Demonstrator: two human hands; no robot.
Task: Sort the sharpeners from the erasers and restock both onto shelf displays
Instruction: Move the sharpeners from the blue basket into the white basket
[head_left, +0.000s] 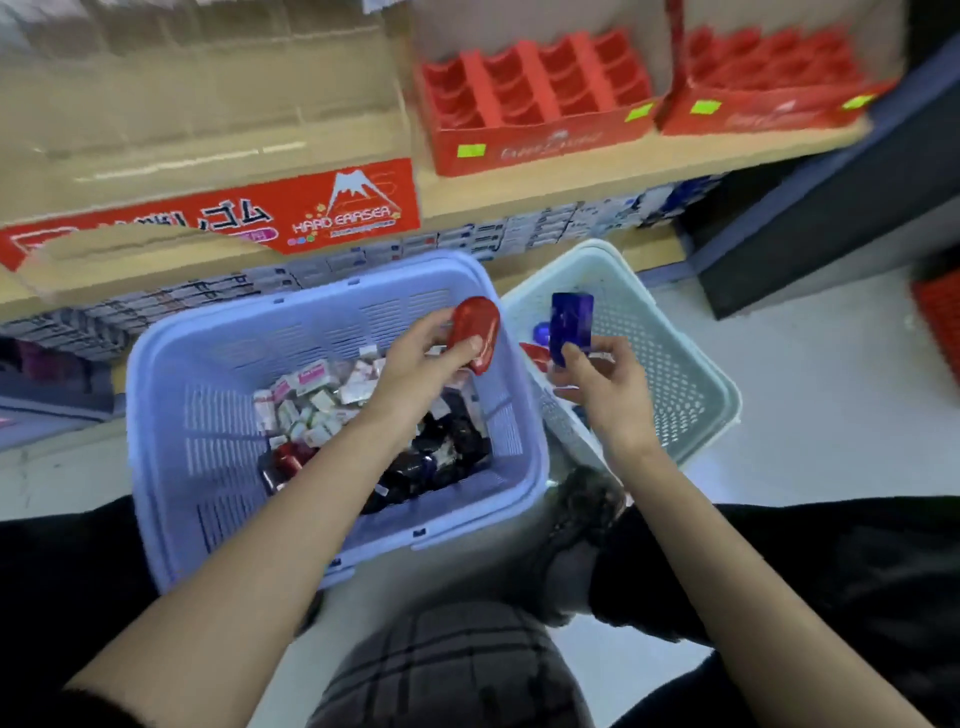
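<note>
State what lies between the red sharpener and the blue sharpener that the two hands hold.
The left rim of the pale basket, seen in the head view, lies between the red sharpener and the blue sharpener.

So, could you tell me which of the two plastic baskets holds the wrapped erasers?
The lavender slotted plastic basket, below the left hand; it holds white wrapped erasers. The pale green perforated basket shows only red and blue pieces.

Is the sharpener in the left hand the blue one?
No, the left hand grips a red sharpener, while the blue sharpener is held by the right hand.
</note>
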